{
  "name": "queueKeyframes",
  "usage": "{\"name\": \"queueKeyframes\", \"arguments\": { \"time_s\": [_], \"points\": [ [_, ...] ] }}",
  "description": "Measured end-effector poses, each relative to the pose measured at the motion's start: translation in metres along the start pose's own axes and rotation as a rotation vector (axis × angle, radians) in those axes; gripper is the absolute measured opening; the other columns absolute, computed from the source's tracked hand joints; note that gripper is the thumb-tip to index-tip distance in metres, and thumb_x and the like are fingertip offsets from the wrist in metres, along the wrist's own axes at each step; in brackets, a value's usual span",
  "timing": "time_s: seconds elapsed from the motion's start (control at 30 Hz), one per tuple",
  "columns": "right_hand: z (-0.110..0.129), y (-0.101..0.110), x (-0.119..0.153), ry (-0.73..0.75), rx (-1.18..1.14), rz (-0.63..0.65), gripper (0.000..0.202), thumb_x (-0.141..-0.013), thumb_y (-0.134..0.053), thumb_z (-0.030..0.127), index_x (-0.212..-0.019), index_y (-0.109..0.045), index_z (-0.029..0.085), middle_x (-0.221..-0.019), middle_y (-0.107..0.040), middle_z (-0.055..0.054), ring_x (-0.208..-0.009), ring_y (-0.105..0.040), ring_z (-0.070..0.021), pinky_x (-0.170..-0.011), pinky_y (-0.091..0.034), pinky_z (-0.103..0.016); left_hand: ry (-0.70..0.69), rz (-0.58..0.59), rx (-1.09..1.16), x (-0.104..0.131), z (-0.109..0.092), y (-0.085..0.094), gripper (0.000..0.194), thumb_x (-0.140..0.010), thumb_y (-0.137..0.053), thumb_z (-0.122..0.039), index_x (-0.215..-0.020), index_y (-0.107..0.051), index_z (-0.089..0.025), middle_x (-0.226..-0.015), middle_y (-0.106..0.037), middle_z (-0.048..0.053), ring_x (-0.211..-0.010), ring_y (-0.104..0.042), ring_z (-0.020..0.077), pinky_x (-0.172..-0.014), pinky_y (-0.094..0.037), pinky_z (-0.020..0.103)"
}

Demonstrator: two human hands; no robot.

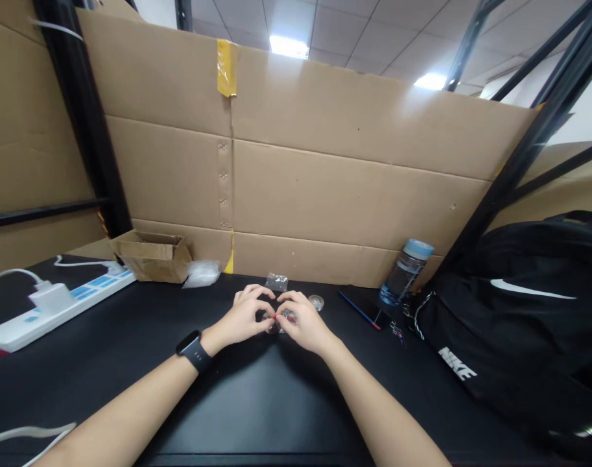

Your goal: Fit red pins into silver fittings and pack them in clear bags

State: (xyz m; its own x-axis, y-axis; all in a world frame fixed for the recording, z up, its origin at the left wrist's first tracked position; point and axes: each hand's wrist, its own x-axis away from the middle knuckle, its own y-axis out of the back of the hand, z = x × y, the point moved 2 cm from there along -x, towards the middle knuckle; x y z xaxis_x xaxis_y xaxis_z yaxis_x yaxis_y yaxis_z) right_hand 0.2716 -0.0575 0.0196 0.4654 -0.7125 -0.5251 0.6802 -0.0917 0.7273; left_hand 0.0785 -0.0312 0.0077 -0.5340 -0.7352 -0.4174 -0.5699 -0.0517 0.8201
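My left hand [247, 316], with a dark watch on its wrist, and my right hand [301, 319] meet over the middle of the black table. Thumbs and fingers of both are closed in a pinch around a small red piece [275, 317], whose kind I cannot make out. Shiny, clear material shows under and between the fingers, mostly hidden. Just beyond the fingertips lies a small clear plastic bag [277, 281]. A round, clear roll [316, 303], which looks like tape, rests to the right of my right hand.
At the back left stand an open cardboard box [152, 256] and a clear plastic packet [201, 274]. A white power strip [62, 310] runs along the left. To the right are a blue pencil-like stick [358, 309], keys [397, 332], a water bottle [405, 272] and a black backpack [519, 324].
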Motion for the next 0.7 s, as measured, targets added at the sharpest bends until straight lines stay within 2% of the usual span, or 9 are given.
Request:
{"name": "queueKeyframes", "arguments": {
  "time_s": [0.07,0.17,0.23,0.4,0.47,0.53,0.6,0.7],
  "points": [
    [-0.003,0.002,0.001,-0.026,0.042,0.041,0.013,-0.088,-0.065,0.017,-0.100,-0.068,0.023,-0.115,-0.065,-0.005,-0.106,-0.058,-0.0205,-0.097,-0.047,-0.036,-0.011,0.001,-0.026,0.000,0.001,-0.001,0.008,-0.085,-0.070,-0.035,-0.083,-0.077,-0.032,-0.129,-0.061,0.000,-0.128,-0.040,0.0313,-0.103,-0.031,0.051],
    [-0.013,0.007,0.003,-0.081,0.141,0.106,0.040,-0.082,-0.070,0.017,-0.121,-0.062,0.024,-0.118,-0.066,-0.007,-0.107,-0.058,-0.0235,-0.097,-0.046,-0.038,-0.031,0.014,-0.077,0.002,0.001,0.000,0.007,-0.084,-0.069,-0.030,-0.085,-0.076,-0.031,-0.125,-0.062,0.001,-0.127,-0.040,0.0309,-0.100,-0.030,0.050],
    [-0.021,0.009,0.005,-0.100,0.181,0.166,0.049,-0.078,-0.072,0.018,-0.126,-0.061,0.023,-0.120,-0.066,-0.008,-0.108,-0.059,-0.0252,-0.098,-0.045,-0.039,-0.040,0.023,-0.103,0.003,0.002,0.002,0.008,-0.083,-0.068,-0.026,-0.085,-0.075,-0.029,-0.122,-0.063,0.002,-0.125,-0.041,0.0303,-0.099,-0.030,0.048],
    [-0.037,0.012,0.007,-0.145,0.176,0.287,0.037,-0.081,-0.070,0.023,-0.118,-0.067,0.022,-0.111,-0.071,-0.007,-0.103,-0.064,-0.0231,-0.096,-0.043,-0.036,-0.061,0.066,-0.144,0.005,0.001,0.008,0.010,-0.080,-0.067,-0.020,-0.082,-0.074,-0.027,-0.118,-0.063,0.002,-0.124,-0.043,0.0290,-0.096,-0.030,0.045],
    [-0.042,0.016,0.007,-0.181,0.208,0.269,0.029,-0.085,-0.069,0.027,-0.114,-0.069,0.024,-0.111,-0.071,-0.006,-0.104,-0.064,-0.0235,-0.096,-0.041,-0.038,-0.077,0.077,-0.159,0.006,0.001,0.010,0.008,-0.081,-0.067,-0.021,-0.080,-0.073,-0.026,-0.116,-0.064,0.003,-0.123,-0.044,0.0287,-0.095,-0.031,0.044],
    [-0.048,0.023,0.006,-0.235,0.286,0.186,0.024,-0.090,-0.064,0.029,-0.113,-0.069,0.025,-0.115,-0.070,-0.007,-0.111,-0.061,-0.0256,-0.097,-0.038,-0.042,-0.103,0.076,-0.187,0.007,-0.001,0.012,0.009,-0.084,-0.066,-0.023,-0.078,-0.073,-0.024,-0.114,-0.064,0.004,-0.122,-0.044,0.0289,-0.095,-0.032,0.044],
    [-0.057,0.032,0.007,-0.301,0.374,0.103,0.026,-0.092,-0.059,0.024,-0.116,-0.068,0.025,-0.121,-0.067,-0.009,-0.116,-0.058,-0.0277,-0.096,-0.037,-0.043,-0.130,0.074,-0.234,0.009,-0.003,0.015,0.012,-0.086,-0.064,-0.023,-0.077,-0.072,-0.023,-0.112,-0.064,0.005,-0.120,-0.045,0.0295,-0.094,-0.032,0.045],
    [-0.074,0.039,0.011,-0.401,0.443,0.091,0.035,-0.087,-0.062,0.021,-0.121,-0.066,0.024,-0.122,-0.067,-0.011,-0.115,-0.058,-0.0300,-0.095,-0.037,-0.044,-0.152,0.076,-0.270,0.010,-0.006,0.017,0.013,-0.087,-0.063,-0.021,-0.076,-0.070,-0.022,-0.108,-0.065,0.007,-0.117,-0.047,0.0300,-0.091,-0.034,0.045]
  ]
}}
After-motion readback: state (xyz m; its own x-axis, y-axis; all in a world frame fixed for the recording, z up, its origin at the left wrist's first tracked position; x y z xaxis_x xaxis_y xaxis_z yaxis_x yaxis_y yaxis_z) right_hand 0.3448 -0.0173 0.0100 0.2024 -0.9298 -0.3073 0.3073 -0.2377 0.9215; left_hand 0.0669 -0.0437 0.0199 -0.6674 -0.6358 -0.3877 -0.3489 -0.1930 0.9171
